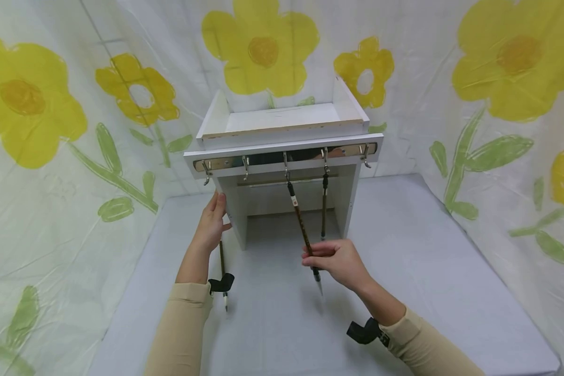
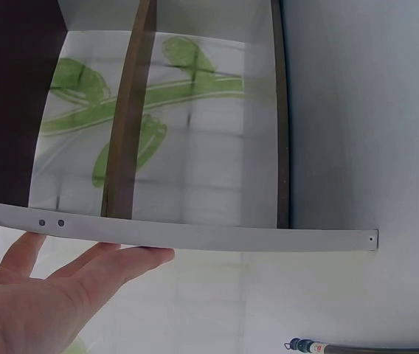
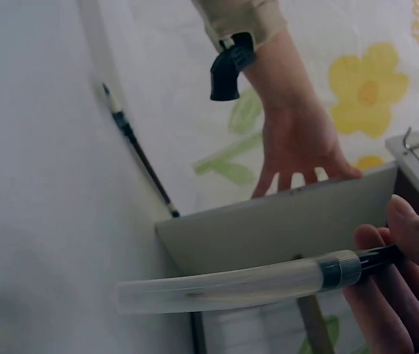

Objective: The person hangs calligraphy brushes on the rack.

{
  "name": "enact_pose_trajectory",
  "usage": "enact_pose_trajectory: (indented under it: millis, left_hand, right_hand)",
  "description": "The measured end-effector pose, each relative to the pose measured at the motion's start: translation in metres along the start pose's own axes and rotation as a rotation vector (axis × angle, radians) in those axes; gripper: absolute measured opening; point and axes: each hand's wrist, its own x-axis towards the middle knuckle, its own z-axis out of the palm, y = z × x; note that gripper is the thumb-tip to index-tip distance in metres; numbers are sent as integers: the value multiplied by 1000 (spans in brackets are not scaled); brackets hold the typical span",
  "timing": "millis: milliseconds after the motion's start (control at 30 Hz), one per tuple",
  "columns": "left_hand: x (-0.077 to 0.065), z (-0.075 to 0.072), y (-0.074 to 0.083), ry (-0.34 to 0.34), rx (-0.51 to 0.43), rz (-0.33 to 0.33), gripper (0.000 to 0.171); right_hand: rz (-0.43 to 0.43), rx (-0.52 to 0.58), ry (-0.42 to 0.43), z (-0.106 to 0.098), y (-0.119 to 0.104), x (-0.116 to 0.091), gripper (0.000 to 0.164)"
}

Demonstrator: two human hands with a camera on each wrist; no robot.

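Left hand [image 1: 212, 222], fingers extended, rests against the side of the white shelf [image 1: 235, 206], likely to steady it. Right hand [image 1: 338, 261] pinches the slanting brush [image 1: 302, 223] low, apparently for control; its loop is at the middle hook [image 1: 285, 163].

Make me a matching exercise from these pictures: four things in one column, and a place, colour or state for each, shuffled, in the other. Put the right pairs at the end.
Things
1. Left hand
2. Right hand
3. Sleeves
4. Metal strip

Matches
A. Beige
B. Fixed across the front of the shelf
C. Touching the side of the shelf
D. Holding a brush

Right pairs: 1-C; 2-D; 3-A; 4-B
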Motion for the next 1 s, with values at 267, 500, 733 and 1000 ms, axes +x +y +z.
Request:
enact_pose_trajectory:
  millis: [267, 500, 733, 1000]
  left_hand:
    - [0, 0, 0, 8, -8, -2, 62]
    - [2, -1, 0, 8, -16, -10, 63]
    - [2, 0, 1, 9, -8, -6, 62]
    - [1, 0, 0, 15, -3, -4, 62]
  right_hand:
    - [14, -11, -2, 1, 2, 6, 30]
    - [-1, -26, 7, 0, 0, 12, 28]
    - [-3, -56, 13, -1, -1, 14, 26]
    - [-41, -26, -23, 2, 1, 12, 27]
